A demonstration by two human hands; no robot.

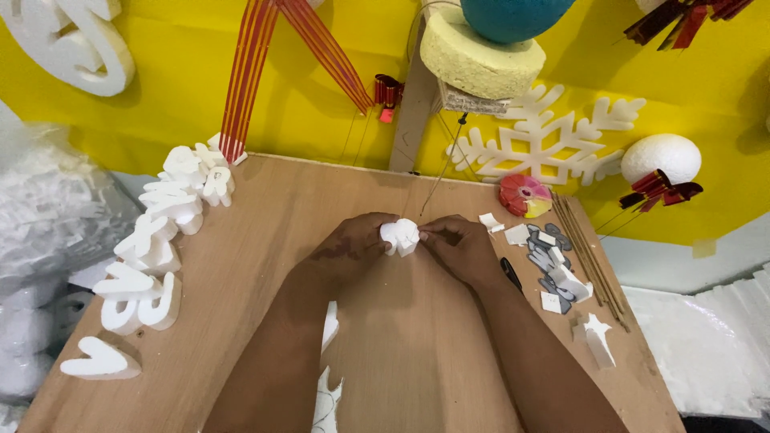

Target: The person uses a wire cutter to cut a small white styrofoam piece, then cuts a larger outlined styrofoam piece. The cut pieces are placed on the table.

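A bright yellow wall [184, 88] fills the scene from 9 to 3 o'clock, and below it lies a brown wooden work board [417, 353] that takes up the centre and the 6 o'clock side. At 1 o'clock a flat white foam snowflake [553, 144] leans on the wall, with a white foam ball [659, 157] at 2 o'clock beside it. Along the board's 9 o'clock edge runs a curved row of thick white foam cut-out letters [152, 248]. At 3 o'clock a bundle of thin wooden sticks [589, 252] lies next to small grey and white foam scraps [553, 269]. The left hand [349, 252] and right hand [461, 244] meet at the centre, both with fingers closed on 1 small white foam piece [399, 236], pinched between them just above the board.
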